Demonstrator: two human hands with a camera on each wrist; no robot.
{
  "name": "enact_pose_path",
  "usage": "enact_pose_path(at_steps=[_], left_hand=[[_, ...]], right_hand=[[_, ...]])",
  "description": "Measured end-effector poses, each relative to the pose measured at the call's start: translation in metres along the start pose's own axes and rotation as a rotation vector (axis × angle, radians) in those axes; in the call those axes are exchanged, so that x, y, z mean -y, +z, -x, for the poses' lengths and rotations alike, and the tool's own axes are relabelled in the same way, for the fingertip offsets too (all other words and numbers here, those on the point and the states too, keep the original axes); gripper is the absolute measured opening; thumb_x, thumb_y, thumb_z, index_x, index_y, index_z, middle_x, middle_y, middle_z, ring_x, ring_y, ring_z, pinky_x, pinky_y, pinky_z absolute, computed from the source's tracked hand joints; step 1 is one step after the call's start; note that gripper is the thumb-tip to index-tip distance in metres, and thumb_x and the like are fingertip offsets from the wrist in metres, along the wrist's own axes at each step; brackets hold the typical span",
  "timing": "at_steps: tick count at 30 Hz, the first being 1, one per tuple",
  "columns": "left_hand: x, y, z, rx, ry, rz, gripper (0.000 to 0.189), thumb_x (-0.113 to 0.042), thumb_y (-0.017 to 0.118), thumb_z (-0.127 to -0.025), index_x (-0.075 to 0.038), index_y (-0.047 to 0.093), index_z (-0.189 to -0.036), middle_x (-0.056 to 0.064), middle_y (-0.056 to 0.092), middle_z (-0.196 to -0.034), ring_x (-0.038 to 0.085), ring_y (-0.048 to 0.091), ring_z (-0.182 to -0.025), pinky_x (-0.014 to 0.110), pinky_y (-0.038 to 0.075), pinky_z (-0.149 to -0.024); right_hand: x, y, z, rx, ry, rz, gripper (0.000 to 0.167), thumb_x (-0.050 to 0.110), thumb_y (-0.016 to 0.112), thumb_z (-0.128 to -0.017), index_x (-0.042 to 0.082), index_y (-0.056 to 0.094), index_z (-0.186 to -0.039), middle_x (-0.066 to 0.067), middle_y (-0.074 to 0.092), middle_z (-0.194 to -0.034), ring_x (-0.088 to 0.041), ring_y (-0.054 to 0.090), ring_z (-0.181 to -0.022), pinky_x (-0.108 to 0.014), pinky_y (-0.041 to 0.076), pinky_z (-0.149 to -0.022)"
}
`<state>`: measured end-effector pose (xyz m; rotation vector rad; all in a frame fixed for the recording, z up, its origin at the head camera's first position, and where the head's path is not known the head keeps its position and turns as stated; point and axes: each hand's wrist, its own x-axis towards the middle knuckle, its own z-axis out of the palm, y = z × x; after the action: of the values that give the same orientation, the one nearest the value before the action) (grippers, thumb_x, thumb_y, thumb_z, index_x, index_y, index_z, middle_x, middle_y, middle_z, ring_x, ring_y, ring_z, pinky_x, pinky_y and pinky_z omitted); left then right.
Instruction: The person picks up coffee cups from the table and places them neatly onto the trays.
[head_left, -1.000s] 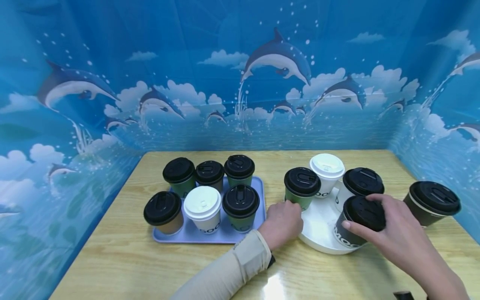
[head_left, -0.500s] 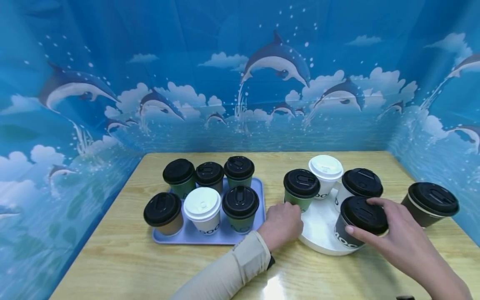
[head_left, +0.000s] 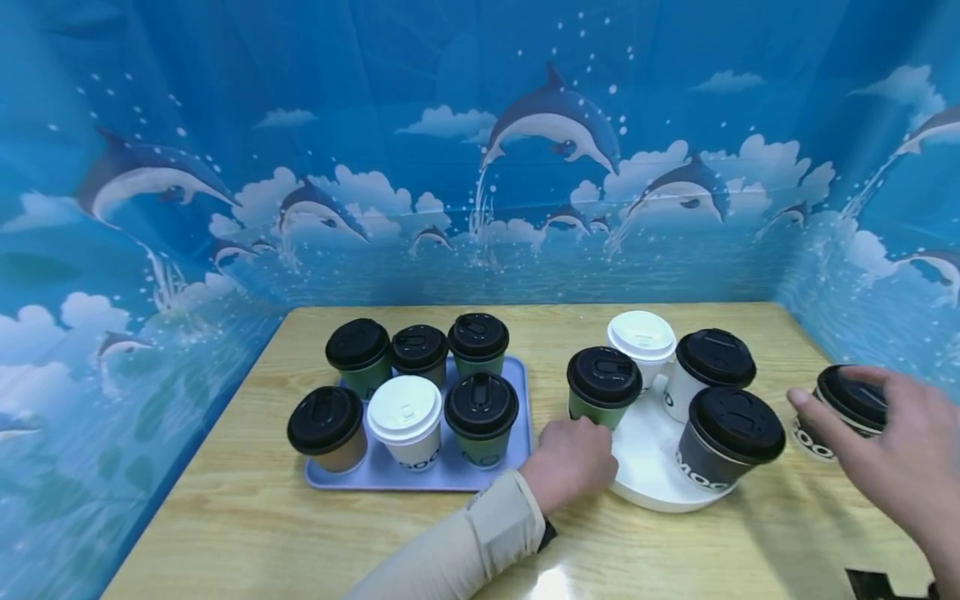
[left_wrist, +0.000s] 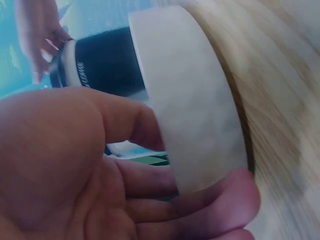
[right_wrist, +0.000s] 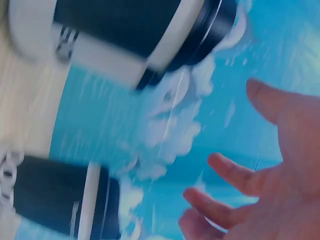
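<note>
My left hand (head_left: 572, 463) grips the near left rim of a round white tray (head_left: 643, 457), fingers curled on its wall (left_wrist: 195, 100) in the left wrist view. Several lidded paper cups stand on it: a green cup (head_left: 604, 379) beside that hand, a white-lidded cup (head_left: 642, 335) behind, a white cup with black lid (head_left: 688, 392) and a dark grey cup (head_left: 731, 433) at the front right. My right hand (head_left: 896, 458), fingers spread, is near another dark cup (head_left: 853, 400) on the table at the right, partly overlapping it in the head view.
To the left, a lilac rectangular tray (head_left: 405, 483) carries several lidded cups, one of them white-lidded (head_left: 405, 408). Blue dolphin-print sheeting (head_left: 420, 167) encloses the wooden table (head_left: 240, 508) at the back and sides.
My right hand has let go of the dark grey cup and moved right to the other dark cup. The round tray has turned a little counterclockwise, its cups shifting with it.
</note>
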<state>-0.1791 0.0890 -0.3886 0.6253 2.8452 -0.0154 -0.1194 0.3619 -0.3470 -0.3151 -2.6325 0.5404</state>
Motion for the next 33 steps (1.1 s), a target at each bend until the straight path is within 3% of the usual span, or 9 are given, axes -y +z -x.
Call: enact_pose_path(at_steps=[3,6,8,10,12,14,18,24,33], left_hand=[[-0.004,0.0,0.004,0.034,0.056,-0.062,0.028,-0.042,0.059,-0.101,-0.022,0.076,-0.093,-0.001,0.071,-0.087,0.016,0.06,-0.066,0.038,0.052,-0.055],[-0.009,0.001,0.008,0.069,0.101,-0.102,0.031,-0.045,0.056,-0.102,-0.023,0.076,-0.093,-0.003,0.071,-0.088,0.016,0.062,-0.068,0.039,0.053,-0.055],[-0.012,0.001,0.01,0.082,0.113,-0.096,0.033,-0.046,0.054,-0.103,-0.024,0.076,-0.094,-0.005,0.072,-0.089,0.016,0.063,-0.069,0.039,0.052,-0.056],[-0.014,0.002,0.012,0.098,0.095,-0.057,0.036,-0.049,0.052,-0.103,-0.024,0.076,-0.095,-0.004,0.071,-0.088,0.017,0.062,-0.069,0.038,0.052,-0.057],[-0.016,0.002,0.014,0.11,0.094,-0.037,0.036,-0.051,0.052,-0.103,-0.025,0.076,-0.096,-0.004,0.071,-0.09,0.016,0.062,-0.071,0.038,0.052,-0.06],[-0.018,0.002,0.017,0.11,0.083,0.0,0.038,-0.054,0.052,-0.102,-0.025,0.076,-0.097,-0.004,0.072,-0.091,0.016,0.064,-0.074,0.038,0.052,-0.062],[-0.02,0.004,0.02,0.091,0.11,0.006,0.035,-0.054,0.055,-0.099,-0.026,0.076,-0.097,-0.004,0.072,-0.095,0.016,0.065,-0.08,0.038,0.052,-0.065],[-0.02,0.006,0.02,0.078,0.135,-0.014,0.028,-0.052,0.062,-0.096,-0.027,0.075,-0.096,-0.005,0.071,-0.095,0.015,0.066,-0.081,0.036,0.051,-0.066],[-0.02,0.005,0.019,0.101,0.125,-0.001,0.023,-0.047,0.064,-0.097,-0.026,0.074,-0.095,-0.007,0.071,-0.091,0.014,0.065,-0.078,0.036,0.052,-0.066]], right_hand=[[-0.051,0.017,-0.014,-0.078,0.108,-0.058,0.082,0.055,0.056,-0.102,0.002,0.031,-0.16,-0.038,0.022,-0.159,-0.058,0.019,-0.147,-0.072,0.017,-0.114],[-0.131,0.052,-0.035,-0.112,0.157,-0.107,0.087,0.057,0.06,-0.099,0.02,0.018,-0.166,-0.026,0.006,-0.169,-0.051,0.002,-0.154,-0.072,0.005,-0.117],[-0.172,0.069,-0.048,-0.1,0.163,-0.085,0.095,0.057,0.066,-0.096,0.019,0.015,-0.167,-0.023,0.002,-0.171,-0.05,-0.001,-0.155,-0.074,0.004,-0.116],[-0.192,0.079,-0.054,-0.085,0.153,-0.054,0.103,0.061,0.068,-0.093,0.016,0.012,-0.167,-0.024,0.001,-0.171,-0.053,0.001,-0.153,-0.076,0.009,-0.113],[-0.169,0.069,-0.05,-0.036,0.169,-0.048,0.106,0.06,0.066,-0.094,0.007,0.008,-0.166,-0.029,0.001,-0.169,-0.057,0.005,-0.151,-0.077,0.015,-0.11],[-0.126,0.049,-0.039,0.009,0.185,-0.04,0.104,0.058,0.063,-0.097,0.0,0.009,-0.164,-0.036,0.007,-0.164,-0.06,0.008,-0.149,-0.077,0.02,-0.107],[-0.053,0.014,-0.019,0.088,0.228,-0.004,0.101,0.061,0.054,-0.099,-0.009,0.012,-0.159,-0.044,0.009,-0.158,-0.058,0.002,-0.15,-0.075,0.017,-0.111],[-0.048,0.016,-0.019,0.103,0.275,0.027,0.095,0.057,0.055,-0.1,-0.011,0.021,-0.156,-0.044,0.009,-0.158,-0.058,0.002,-0.15,-0.076,0.017,-0.111],[-0.055,0.027,-0.024,0.009,0.26,0.008,0.065,0.025,0.058,-0.103,-0.017,0.033,-0.146,-0.048,0.03,-0.146,-0.067,0.034,-0.128,-0.073,0.039,-0.094]])
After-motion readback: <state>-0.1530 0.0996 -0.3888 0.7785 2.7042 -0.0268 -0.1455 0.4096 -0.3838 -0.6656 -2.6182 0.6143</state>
